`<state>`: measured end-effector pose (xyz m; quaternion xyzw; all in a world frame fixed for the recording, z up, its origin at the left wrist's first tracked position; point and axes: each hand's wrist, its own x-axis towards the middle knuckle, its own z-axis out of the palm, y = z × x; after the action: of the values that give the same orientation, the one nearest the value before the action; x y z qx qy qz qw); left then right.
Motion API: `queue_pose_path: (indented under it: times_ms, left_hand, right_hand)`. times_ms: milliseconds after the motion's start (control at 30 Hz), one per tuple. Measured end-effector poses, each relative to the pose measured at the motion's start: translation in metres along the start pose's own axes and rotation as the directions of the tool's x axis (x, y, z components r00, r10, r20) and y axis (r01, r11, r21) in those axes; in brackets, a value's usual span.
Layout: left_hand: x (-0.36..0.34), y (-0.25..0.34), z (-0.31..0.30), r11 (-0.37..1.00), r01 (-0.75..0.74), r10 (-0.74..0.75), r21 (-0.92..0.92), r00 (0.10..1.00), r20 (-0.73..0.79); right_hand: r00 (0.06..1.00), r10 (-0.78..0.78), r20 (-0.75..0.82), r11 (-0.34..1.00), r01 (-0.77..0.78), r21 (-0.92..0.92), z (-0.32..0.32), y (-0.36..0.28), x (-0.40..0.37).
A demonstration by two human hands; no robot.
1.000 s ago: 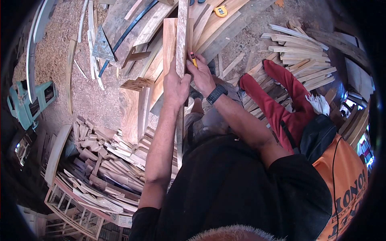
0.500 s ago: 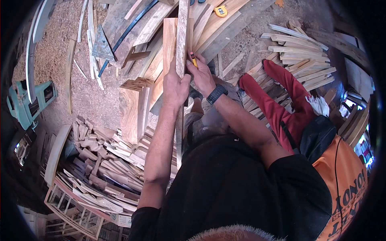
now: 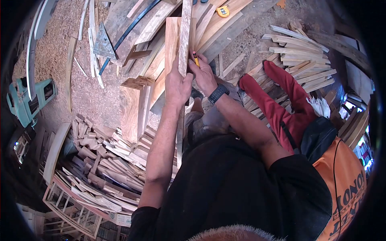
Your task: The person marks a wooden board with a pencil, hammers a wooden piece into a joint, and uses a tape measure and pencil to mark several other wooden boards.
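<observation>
My left hand (image 3: pixel 177 86) grips a long narrow wooden strip (image 3: pixel 184 36) that runs from near my lap up past the top of the view. My right hand (image 3: pixel 204 74), with a black watch (image 3: pixel 217 93) on its wrist, holds a yellow pencil (image 3: pixel 196 59) with its tip against the right edge of the strip. A wider plank (image 3: pixel 170 38) lies just left of the strip, under my left hand.
Sawdust covers the floor. Offcut piles lie at lower left (image 3: pixel 108 160) and upper right (image 3: pixel 301 56). A green power tool (image 3: pixel 30 102) sits at left, a metal square (image 3: pixel 103 44) and a yellow tape measure (image 3: pixel 223 11) near the top. Red cloth (image 3: pixel 281 104) and an orange bag (image 3: pixel 345 193) are at right.
Almost nothing has moved. Both hands keep their hold on the strip and the pencil; the view has shifted very slightly.
</observation>
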<state>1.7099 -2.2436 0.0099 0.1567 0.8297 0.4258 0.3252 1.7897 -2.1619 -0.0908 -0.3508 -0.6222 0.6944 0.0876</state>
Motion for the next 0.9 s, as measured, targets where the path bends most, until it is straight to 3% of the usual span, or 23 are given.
queue_pose_path:
  times_ms: [200, 267, 367, 467, 500, 533, 567, 600, 633, 667, 700, 767, 833, 867, 900]
  left_hand:
    - [-0.002, 0.001, 0.001, 0.995, 0.041, -0.041, 0.09, 0.999, -0.003]
    - [-0.004, -0.002, 0.002, 0.995, 0.045, -0.044, 0.086, 0.999, -0.011]
    - [-0.003, 0.011, -0.001, 0.986, 0.128, -0.128, 0.102, 0.992, -0.007]
    - [-0.004, 0.01, -0.002, 0.971, 0.222, -0.224, 0.086, 0.975, 0.008]
    - [-0.004, 0.005, 0.001, 0.986, 0.129, -0.126, 0.105, 0.991, -0.033]
    - [-0.006, 0.0, 0.004, 0.991, 0.035, -0.026, 0.131, 0.997, -0.068]
    - [-0.006, 0.009, -0.002, 0.983, 0.142, -0.143, 0.115, 0.99, 0.003]
    - [-0.007, 0.007, -0.001, 0.982, 0.155, -0.155, 0.106, 0.988, -0.012]
    - [-0.007, 0.005, 0.001, 0.986, 0.121, -0.119, 0.111, 0.993, -0.027]
    - [-0.007, 0.003, 0.002, 0.99, 0.084, -0.08, 0.117, 0.996, -0.04]
    - [-0.008, 0.002, 0.002, 0.99, 0.09, -0.085, 0.112, 0.995, -0.046]
    - [-0.007, 0.002, 0.002, 0.99, 0.085, -0.082, 0.11, 0.996, -0.03]
    - [-0.008, -0.001, 0.004, 0.992, 0.067, -0.062, 0.103, 0.997, -0.05]
    - [-0.007, -0.002, 0.005, 0.994, 0.045, -0.038, 0.103, 0.997, -0.067]
    - [-0.007, -0.002, 0.004, 0.994, 0.045, -0.039, 0.101, 0.997, -0.068]
  right_hand:
    - [1.0, 0.015, 0.023, 1.0, -0.016, 0.008, -0.003, 0.004, 0.002]
    - [0.999, 0.049, -0.004, 0.969, -0.046, 0.244, -0.006, 0.011, 0.007]
    - [0.953, 0.279, -0.12, 0.947, -0.252, 0.2, -0.043, -0.064, 0.011]
    - [0.98, -0.088, -0.178, 0.954, 0.134, 0.268, -0.089, -0.092, 0.039]
    - [0.948, -0.226, -0.224, 0.91, 0.287, 0.299, -0.096, -0.113, 0.052]
    - [0.925, -0.34, -0.17, 0.911, 0.369, 0.186, -0.106, -0.134, 0.062]
    - [0.885, -0.456, -0.097, 0.879, 0.465, 0.104, -0.117, -0.146, 0.076]
    - [0.833, -0.549, -0.068, 0.836, 0.547, -0.036, -0.118, -0.165, 0.089]
    - [0.789, -0.6, 0.127, 0.717, 0.602, -0.353, -0.113, -0.192, 0.095]
    - [0.747, -0.579, 0.327, 0.481, 0.637, -0.603, -0.108, -0.215, 0.098]
    - [0.745, -0.576, 0.335, 0.48, 0.64, -0.6, -0.101, -0.222, 0.11]
    - [0.744, -0.309, 0.592, 0.592, 0.638, -0.493, -0.081, -0.229, 0.139]
    - [0.701, -0.108, 0.705, 0.683, 0.567, -0.46, -0.034, -0.264, 0.13]
    - [0.7, -0.106, 0.706, 0.682, 0.568, -0.461, -0.025, -0.257, 0.138]
    - [0.566, -0.058, 0.822, 0.548, 0.707, -0.448, -0.015, -0.243, 0.157]
